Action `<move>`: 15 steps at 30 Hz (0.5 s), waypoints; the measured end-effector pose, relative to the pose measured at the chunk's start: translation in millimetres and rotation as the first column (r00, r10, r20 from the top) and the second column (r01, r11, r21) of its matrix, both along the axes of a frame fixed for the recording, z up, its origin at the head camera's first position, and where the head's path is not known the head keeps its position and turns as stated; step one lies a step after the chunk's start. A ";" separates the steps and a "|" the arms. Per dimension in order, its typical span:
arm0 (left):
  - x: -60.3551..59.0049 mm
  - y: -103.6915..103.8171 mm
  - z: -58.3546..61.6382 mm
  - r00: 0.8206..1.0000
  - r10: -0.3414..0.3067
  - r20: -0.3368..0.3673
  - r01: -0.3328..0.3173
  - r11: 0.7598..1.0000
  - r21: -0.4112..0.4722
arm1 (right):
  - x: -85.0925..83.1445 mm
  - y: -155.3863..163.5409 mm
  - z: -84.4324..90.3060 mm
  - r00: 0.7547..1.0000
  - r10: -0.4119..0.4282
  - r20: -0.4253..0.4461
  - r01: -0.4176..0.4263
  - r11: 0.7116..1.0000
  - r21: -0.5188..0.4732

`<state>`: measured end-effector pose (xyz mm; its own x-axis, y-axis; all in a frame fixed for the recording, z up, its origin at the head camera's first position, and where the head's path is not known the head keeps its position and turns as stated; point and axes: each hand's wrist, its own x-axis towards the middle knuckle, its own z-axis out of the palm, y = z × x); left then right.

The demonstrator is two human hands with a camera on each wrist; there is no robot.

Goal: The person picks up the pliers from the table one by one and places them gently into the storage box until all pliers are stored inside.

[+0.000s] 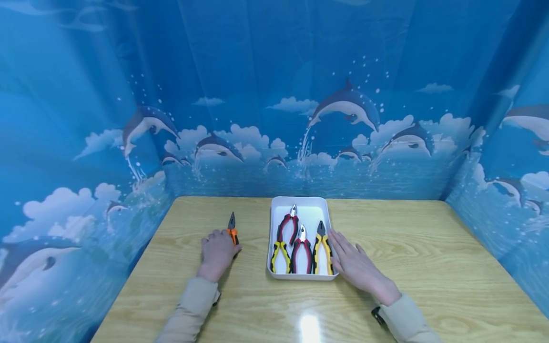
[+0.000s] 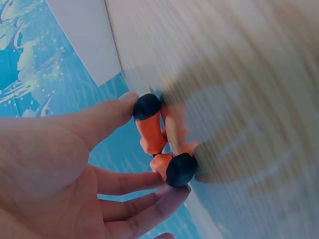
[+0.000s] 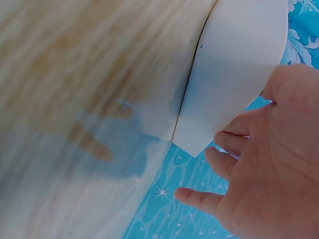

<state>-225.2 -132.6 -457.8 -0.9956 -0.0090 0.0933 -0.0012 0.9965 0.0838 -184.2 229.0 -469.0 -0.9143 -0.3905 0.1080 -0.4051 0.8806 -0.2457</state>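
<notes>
On the left half of the table lies a pair of long-nose pliers (image 1: 232, 222) with orange and black handles, nose pointing away. My left hand (image 1: 218, 252) grips its handles between thumb and fingers, as the left wrist view shows with the black handle ends (image 2: 181, 170). To the right is a white tray (image 1: 302, 277) with several pliers in it. My right hand (image 1: 358, 267) lies along the tray's right wall (image 3: 227, 74), fingers fairly straight and close against it, holding nothing.
Inside the tray are red-and-black pliers (image 1: 296, 221) at the back, yellow-and-black pliers (image 1: 280, 257) front left, more red-and-black pliers (image 1: 302, 247) in the middle and yellow pliers (image 1: 321, 243) at right. A blue dolphin-print curtain (image 1: 266, 95) surrounds the wooden table (image 1: 420, 247).
</notes>
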 end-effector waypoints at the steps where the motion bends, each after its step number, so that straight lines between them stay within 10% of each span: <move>1: -0.2 1.8 -0.1 1.000 -0.002 -0.002 0.002 1.000 -0.005 | 0.0 -0.2 0.2 1.000 0.001 -0.001 -0.001 1.000 -0.001; 15: -6.3 21.1 -5.0 1.000 -0.014 0.016 0.013 0.998 0.055 | -1.1 1.2 -1.6 0.999 0.025 -0.021 -0.026 0.999 -0.045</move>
